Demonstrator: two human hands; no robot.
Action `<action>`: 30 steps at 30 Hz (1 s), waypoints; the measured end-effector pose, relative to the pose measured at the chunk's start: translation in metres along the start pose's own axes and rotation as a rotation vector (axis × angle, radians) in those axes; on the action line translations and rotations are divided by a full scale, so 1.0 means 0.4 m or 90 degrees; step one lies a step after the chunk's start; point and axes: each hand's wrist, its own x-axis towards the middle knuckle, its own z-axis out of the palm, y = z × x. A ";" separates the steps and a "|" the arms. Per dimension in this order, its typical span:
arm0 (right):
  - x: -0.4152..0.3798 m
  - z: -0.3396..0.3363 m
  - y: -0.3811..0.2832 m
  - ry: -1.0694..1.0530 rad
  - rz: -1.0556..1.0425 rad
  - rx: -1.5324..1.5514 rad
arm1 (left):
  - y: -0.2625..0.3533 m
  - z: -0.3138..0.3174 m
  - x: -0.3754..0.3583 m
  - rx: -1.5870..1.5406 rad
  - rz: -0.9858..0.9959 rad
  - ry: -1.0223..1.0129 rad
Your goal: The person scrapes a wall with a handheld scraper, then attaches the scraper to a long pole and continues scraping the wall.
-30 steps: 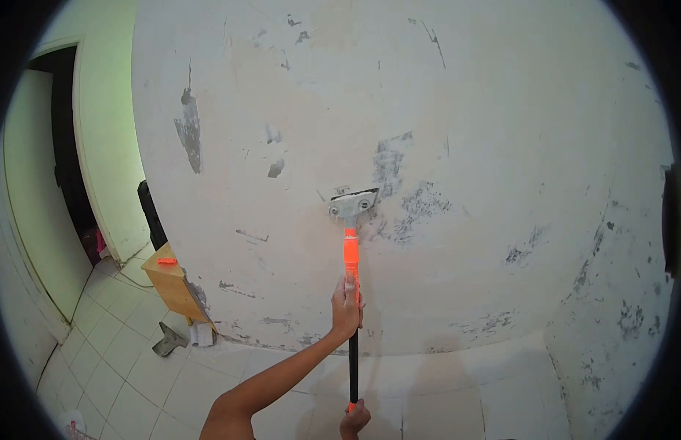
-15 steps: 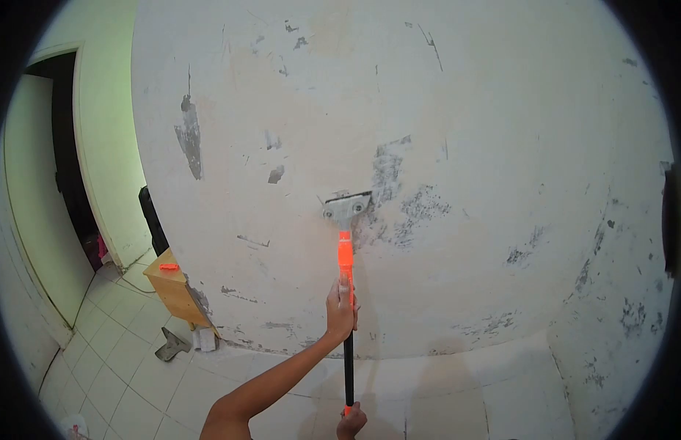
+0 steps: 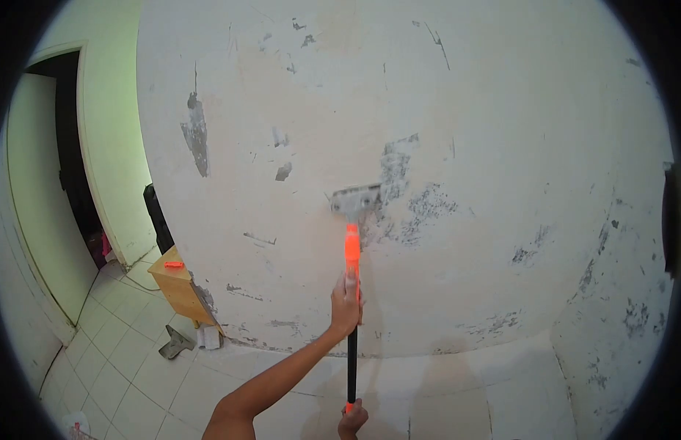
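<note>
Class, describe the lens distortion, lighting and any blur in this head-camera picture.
Head view: a fisheye lens bows the wall and doorway; black vignette rings the frame; light is soft and even, greenish by the doorway; the scraper and left hand look sharp.

Even, diffuse illumination is noted across the scuffed off-white plaster wall (image 3: 465, 117); no glare is recorded. A greenish cast is seen on the pale side wall (image 3: 113, 147) beside the unlit dark doorway (image 3: 65, 147). Strong fisheye curvature and a black circular vignette are observed at the edges. Mild softness is present throughout.
</note>
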 end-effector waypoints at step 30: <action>-0.028 0.038 -0.069 -0.024 0.046 0.072 | 0.076 0.011 0.032 0.023 0.035 -0.010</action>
